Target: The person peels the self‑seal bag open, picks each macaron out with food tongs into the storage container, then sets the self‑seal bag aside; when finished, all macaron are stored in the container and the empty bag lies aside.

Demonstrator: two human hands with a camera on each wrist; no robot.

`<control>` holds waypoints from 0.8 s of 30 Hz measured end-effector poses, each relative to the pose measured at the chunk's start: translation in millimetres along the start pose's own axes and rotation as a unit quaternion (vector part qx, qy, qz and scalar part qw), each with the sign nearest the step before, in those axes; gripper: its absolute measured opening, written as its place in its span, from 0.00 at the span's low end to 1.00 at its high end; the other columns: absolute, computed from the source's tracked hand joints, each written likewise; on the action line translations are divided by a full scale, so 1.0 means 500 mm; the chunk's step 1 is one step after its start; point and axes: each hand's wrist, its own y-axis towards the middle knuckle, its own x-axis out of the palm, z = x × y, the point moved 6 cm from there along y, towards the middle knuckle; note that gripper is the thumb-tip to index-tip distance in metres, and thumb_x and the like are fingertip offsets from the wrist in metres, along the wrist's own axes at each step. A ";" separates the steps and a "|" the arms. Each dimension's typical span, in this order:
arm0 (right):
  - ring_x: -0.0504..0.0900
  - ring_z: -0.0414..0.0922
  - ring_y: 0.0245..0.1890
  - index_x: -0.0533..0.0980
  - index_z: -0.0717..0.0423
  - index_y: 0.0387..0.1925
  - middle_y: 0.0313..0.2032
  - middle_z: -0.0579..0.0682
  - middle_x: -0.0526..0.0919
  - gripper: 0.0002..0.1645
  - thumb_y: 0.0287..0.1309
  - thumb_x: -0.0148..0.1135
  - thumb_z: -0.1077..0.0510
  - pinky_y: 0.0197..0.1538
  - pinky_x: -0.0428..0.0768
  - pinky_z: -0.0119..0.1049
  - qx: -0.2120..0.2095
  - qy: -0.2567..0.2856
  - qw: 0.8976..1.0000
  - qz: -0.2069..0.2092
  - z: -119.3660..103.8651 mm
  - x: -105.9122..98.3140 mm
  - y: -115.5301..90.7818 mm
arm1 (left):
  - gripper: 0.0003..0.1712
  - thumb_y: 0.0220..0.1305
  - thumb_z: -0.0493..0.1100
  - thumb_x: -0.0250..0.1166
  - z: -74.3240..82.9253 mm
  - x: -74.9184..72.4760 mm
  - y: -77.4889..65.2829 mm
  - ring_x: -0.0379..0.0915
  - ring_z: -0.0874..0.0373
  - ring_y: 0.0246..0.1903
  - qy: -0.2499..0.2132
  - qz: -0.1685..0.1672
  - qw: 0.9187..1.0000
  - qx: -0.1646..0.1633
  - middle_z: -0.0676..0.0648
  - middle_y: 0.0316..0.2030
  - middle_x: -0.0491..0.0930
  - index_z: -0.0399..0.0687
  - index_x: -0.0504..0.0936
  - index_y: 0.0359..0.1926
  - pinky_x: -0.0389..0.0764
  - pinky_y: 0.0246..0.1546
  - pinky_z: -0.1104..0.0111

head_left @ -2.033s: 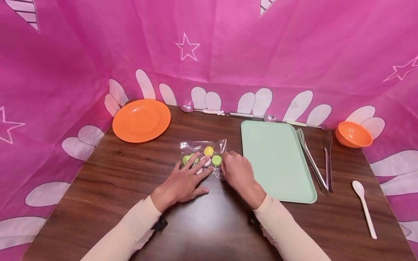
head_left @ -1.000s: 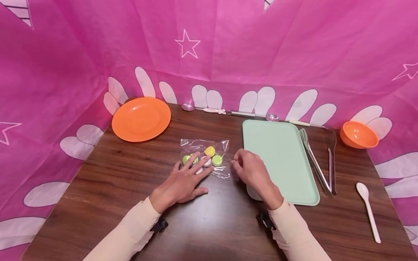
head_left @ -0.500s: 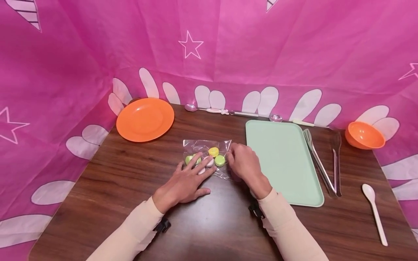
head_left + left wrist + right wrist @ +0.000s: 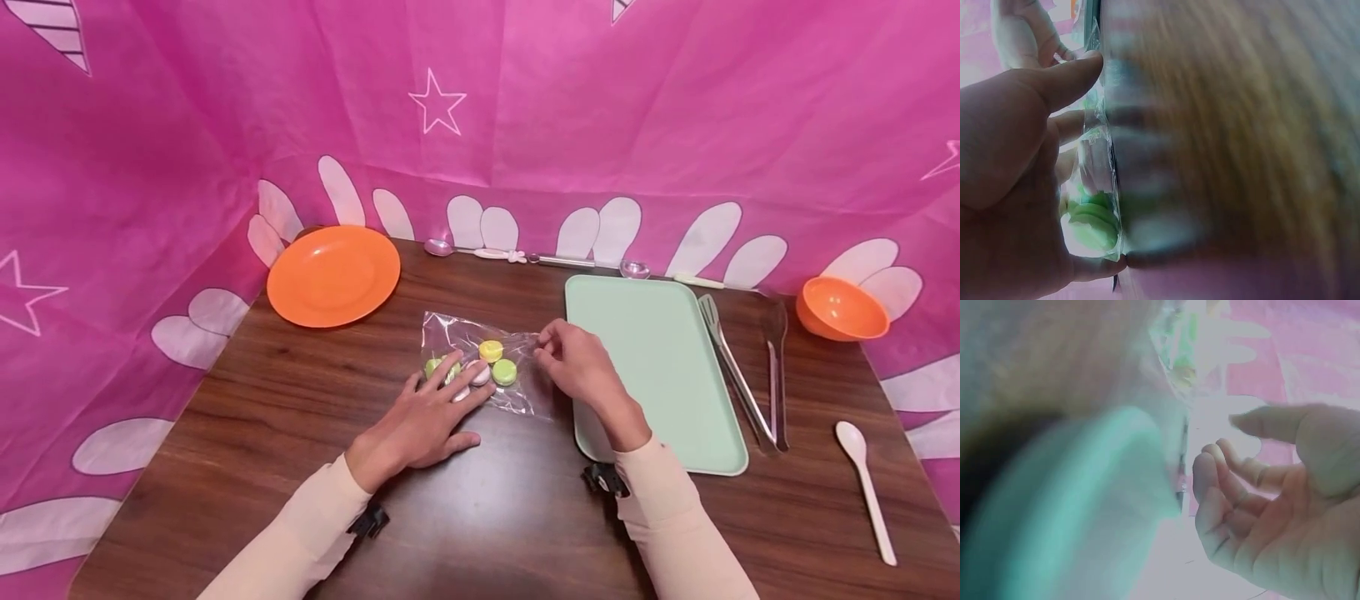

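Small macarons lie inside a clear plastic bag on the brown table: a yellow macaron (image 4: 491, 350), a green macaron (image 4: 505, 372) and paler ones partly covered by fingers. My left hand (image 4: 420, 417) rests on the left part of the bag (image 4: 525, 400) with its fingers spread. In the left wrist view, a green macaron (image 4: 1094, 228) shows through the film beside the fingers. My right hand (image 4: 581, 358) is at the bag's right end, over the tray's left edge. In the right wrist view, its fingers are loosely bent and the thumb stands apart from them, with nothing visible between.
A light green tray (image 4: 660, 375) lies right of the bag, with metal tongs (image 4: 738, 371) beyond it. A white spoon (image 4: 866, 492) lies far right, below an orange bowl (image 4: 842, 308). An orange plate (image 4: 333, 275) sits back left. Several utensils line the back edge, including a pink-handled spoon (image 4: 487, 254).
My right hand moved right off the bag's end, returned to it, and has again shifted right. The bag's film has spread and its far edge is raised. My left hand stays in place.
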 end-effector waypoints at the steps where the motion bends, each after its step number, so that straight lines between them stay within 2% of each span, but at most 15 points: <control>1: 0.82 0.51 0.37 0.81 0.59 0.42 0.34 0.54 0.86 0.07 0.68 0.68 0.59 0.44 0.79 0.43 -0.012 -0.001 1.000 -0.003 -0.008 0.000 0.003 | 0.39 0.76 0.63 0.64 0.000 -0.001 0.000 0.45 0.40 0.86 0.001 0.000 1.000 -0.001 0.48 0.86 0.56 0.62 0.67 0.82 0.70 0.71 0.29; 3: 0.82 0.50 0.36 0.81 0.60 0.44 0.35 0.54 0.86 0.10 0.69 0.70 0.57 0.44 0.80 0.44 -0.028 -0.013 1.000 -0.007 -0.023 0.001 0.010 | 0.39 0.76 0.63 0.64 -0.001 -0.003 0.001 0.45 0.40 0.86 0.001 -0.002 1.000 -0.004 0.48 0.86 0.56 0.62 0.67 0.82 0.69 0.71 0.29; 6: 0.82 0.50 0.34 0.82 0.58 0.40 0.32 0.53 0.86 0.09 0.70 0.69 0.55 0.40 0.79 0.43 -0.022 -0.043 0.999 -0.012 -0.035 0.005 0.022 | 0.39 0.76 0.63 0.63 0.000 -0.004 0.002 0.44 0.40 0.86 -0.005 -0.006 1.000 -0.006 0.48 0.86 0.56 0.62 0.67 0.82 0.68 0.71 0.29; 9: 0.82 0.51 0.32 0.83 0.56 0.35 0.28 0.52 0.85 0.06 0.70 0.66 0.58 0.36 0.77 0.40 -0.004 -0.064 0.998 -0.020 -0.037 0.007 0.032 | 0.39 0.77 0.63 0.63 0.002 -0.003 0.002 0.44 0.40 0.86 -0.006 -0.008 1.000 -0.004 0.48 0.86 0.55 0.62 0.67 0.82 0.68 0.72 0.29; 12: 0.82 0.52 0.31 0.84 0.55 0.33 0.27 0.52 0.85 0.07 0.68 0.63 0.61 0.33 0.77 0.40 0.004 -0.061 0.998 -0.030 -0.028 0.008 0.042 | 0.39 0.76 0.63 0.63 0.003 -0.001 0.004 0.45 0.41 0.86 -0.001 -0.003 1.000 -0.004 0.49 0.86 0.56 0.61 0.67 0.82 0.69 0.71 0.30; 14: 0.82 0.52 0.32 0.84 0.53 0.32 0.28 0.51 0.86 0.08 0.66 0.61 0.60 0.32 0.77 0.41 0.012 -0.058 0.998 -0.026 -0.004 0.012 0.055 | 0.39 0.76 0.63 0.64 0.004 -0.001 0.004 0.46 0.40 0.86 0.005 0.003 1.000 -0.004 0.49 0.86 0.56 0.61 0.67 0.81 0.70 0.71 0.31; 19: 0.82 0.54 0.34 0.81 0.47 0.31 0.32 0.51 0.86 0.07 0.63 0.59 0.54 0.30 0.77 0.45 0.056 -0.055 0.997 0.016 0.120 0.028 0.101 | 0.39 0.75 0.63 0.65 0.005 -0.002 0.005 0.49 0.39 0.84 0.012 0.017 1.000 -0.002 0.47 0.85 0.57 0.61 0.68 0.81 0.73 0.69 0.31; 20: 0.82 0.54 0.34 0.81 0.47 0.32 0.32 0.51 0.86 0.07 0.64 0.58 0.54 0.30 0.77 0.45 0.065 -0.052 0.996 0.024 0.132 0.023 0.101 | 0.39 0.75 0.62 0.66 0.004 -0.003 0.006 0.50 0.39 0.84 0.008 0.018 1.000 -0.002 0.47 0.85 0.58 0.61 0.69 0.81 0.73 0.69 0.31; 23: 0.81 0.56 0.34 0.82 0.50 0.33 0.33 0.54 0.87 0.07 0.65 0.59 0.55 0.33 0.77 0.46 0.071 -0.034 0.996 0.037 0.125 -0.009 0.077 | 0.38 0.76 0.60 0.65 -0.005 -0.010 0.009 0.52 0.39 0.83 -0.025 0.024 0.999 -0.007 0.47 0.84 0.60 0.61 0.68 0.81 0.73 0.67 0.31; 24: 0.81 0.55 0.34 0.82 0.52 0.34 0.33 0.54 0.87 0.07 0.65 0.59 0.56 0.34 0.77 0.46 0.067 -0.027 0.997 0.040 0.110 -0.025 0.062 | 0.37 0.76 0.59 0.66 -0.011 -0.016 0.012 0.54 0.39 0.82 -0.042 0.031 0.999 -0.012 0.46 0.83 0.62 0.60 0.68 0.81 0.73 0.66 0.30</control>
